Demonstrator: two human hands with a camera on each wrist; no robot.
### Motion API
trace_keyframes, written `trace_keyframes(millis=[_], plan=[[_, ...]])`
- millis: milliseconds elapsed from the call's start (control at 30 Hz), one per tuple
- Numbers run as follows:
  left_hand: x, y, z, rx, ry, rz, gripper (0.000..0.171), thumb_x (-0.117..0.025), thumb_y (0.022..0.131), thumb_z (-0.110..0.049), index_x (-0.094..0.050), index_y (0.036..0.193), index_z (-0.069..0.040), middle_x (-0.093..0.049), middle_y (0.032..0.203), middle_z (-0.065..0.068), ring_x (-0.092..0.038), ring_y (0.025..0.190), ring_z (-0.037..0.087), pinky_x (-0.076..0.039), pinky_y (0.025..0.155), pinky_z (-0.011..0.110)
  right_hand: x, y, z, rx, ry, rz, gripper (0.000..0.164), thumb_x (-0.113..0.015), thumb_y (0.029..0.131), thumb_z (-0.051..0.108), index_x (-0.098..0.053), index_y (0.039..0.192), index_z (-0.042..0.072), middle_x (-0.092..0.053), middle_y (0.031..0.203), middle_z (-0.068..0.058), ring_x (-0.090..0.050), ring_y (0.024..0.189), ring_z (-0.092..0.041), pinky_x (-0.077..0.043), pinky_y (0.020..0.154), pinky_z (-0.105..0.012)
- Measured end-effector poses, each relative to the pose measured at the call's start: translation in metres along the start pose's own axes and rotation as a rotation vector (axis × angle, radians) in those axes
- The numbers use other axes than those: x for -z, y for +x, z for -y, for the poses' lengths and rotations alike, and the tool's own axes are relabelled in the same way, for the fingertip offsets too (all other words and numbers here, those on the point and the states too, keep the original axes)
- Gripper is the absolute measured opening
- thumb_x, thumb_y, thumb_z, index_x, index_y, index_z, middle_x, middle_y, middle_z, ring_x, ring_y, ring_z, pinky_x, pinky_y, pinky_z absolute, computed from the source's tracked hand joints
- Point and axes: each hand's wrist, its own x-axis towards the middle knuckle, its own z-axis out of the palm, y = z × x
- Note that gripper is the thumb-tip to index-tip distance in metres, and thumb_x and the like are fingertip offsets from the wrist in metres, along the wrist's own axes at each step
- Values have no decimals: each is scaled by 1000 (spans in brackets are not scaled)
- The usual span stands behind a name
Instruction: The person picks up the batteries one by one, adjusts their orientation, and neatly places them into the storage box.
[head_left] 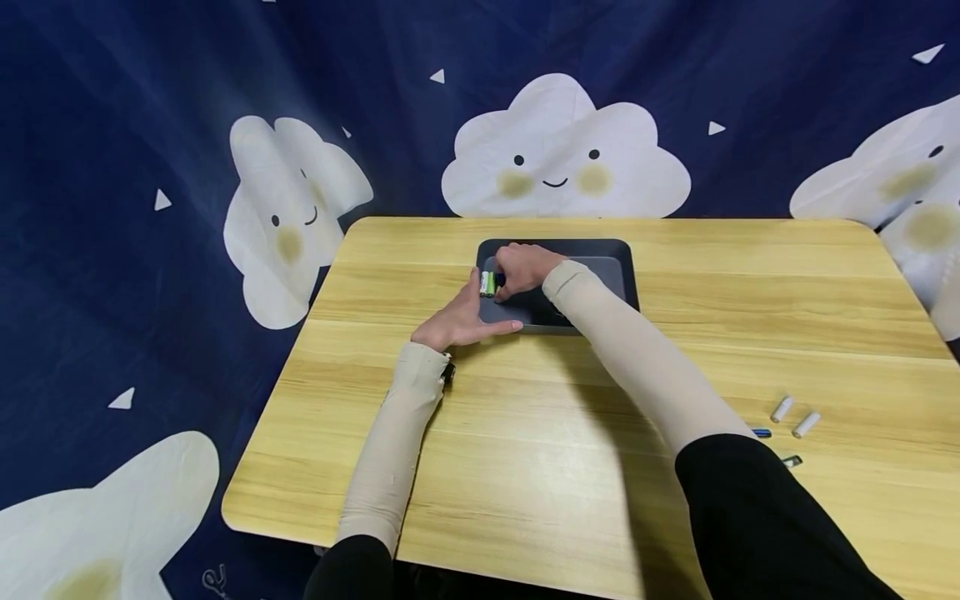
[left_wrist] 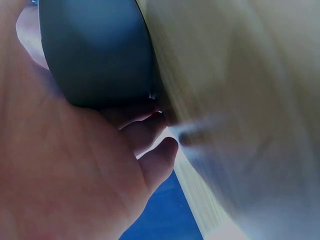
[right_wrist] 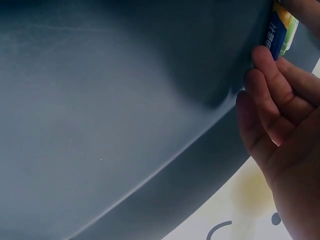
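Note:
A dark grey tray (head_left: 617,250) lies near the back edge of the table. My left hand (head_left: 459,321) rests against its front left corner, the thumb stretched along the front rim and the fingers along the left side. Over the tray's left part, my right hand (head_left: 525,267) pinches a battery with a blue and yellow label (right_wrist: 278,32). Green and white batteries (head_left: 487,284) stand side by side in the tray at its left end, right beside the blue one. The right hand partly covers the blue battery in the head view.
On the wooden table (head_left: 525,467), to the right of my right arm, lie two white cylinders (head_left: 806,424), a blue cylinder (head_left: 762,432) and a dark green one (head_left: 792,460), the last two partly hidden by the sleeve. A blue cloud-patterned curtain (head_left: 390,100) hangs behind the table.

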Motion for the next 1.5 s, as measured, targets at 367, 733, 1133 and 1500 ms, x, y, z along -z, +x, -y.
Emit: trace_keyframes(millis=[367,733,1133,1500], plan=[[0,1,0,-1,-5,6,140,-65,79,-84,28,161,-20,11,176,5,-7,164,24,-24,130,47,0,1,1,-23,-13,-6,28,-83,87,42,-75,89,15,-67,75,2,-55,62,-13,-45,62,-29],[0,-1,-1,-4,-16,1,140,-66,78,-83,27,162,-19,9,176,6,-9,164,25,-25,130,48,-1,2,3,-26,-15,-4,29,-84,86,44,-75,83,16,-64,69,3,-54,59,-12,-45,60,-29],[1,-5,-4,7,-14,14,139,-65,79,-83,28,161,-21,10,176,5,-7,164,24,-24,130,48,-2,0,3,-8,-16,-14,30,-84,86,42,-75,91,13,-71,80,-1,-59,64,-14,-48,64,-30],[-1,-3,-2,28,13,17,141,-63,77,-88,29,161,-22,9,176,4,-7,164,23,-23,130,48,16,-11,0,-7,21,-34,37,-83,87,43,-78,100,9,-70,82,-6,-55,64,-15,-49,65,-33]])
